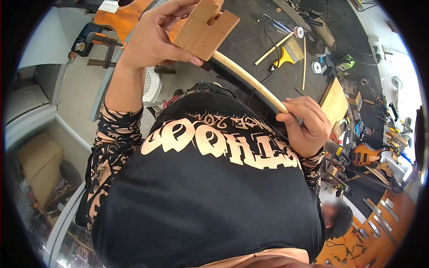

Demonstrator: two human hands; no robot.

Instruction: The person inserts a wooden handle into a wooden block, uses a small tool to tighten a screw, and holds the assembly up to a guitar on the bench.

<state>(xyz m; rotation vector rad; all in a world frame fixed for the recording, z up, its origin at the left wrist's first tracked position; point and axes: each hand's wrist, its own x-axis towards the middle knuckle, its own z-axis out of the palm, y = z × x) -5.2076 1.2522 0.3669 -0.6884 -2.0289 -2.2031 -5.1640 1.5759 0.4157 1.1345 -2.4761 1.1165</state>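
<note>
My left hand (158, 38) grips a reddish-brown wooden block (199, 38) with a narrow slot cut into its top edge, holding it up above the dark workbench. A long pale wooden rod (243, 76) runs diagonally from behind the block down to my right hand (304, 123), whose thumb and fingers are closed on its end. I cannot tell whether the rod is joined to the block or just held against it. My left thumb lies across the block's lower part.
The dark bench (241, 31) carries a yellow-handled brush (288, 56), thin sticks, spools, a pale board (335, 102) and several tools. An orange guitar body (111, 20) and a clamp (103, 39) are at upper left, a white stool (152, 82) below. A person in a dark cap (339, 219) is at lower right.
</note>
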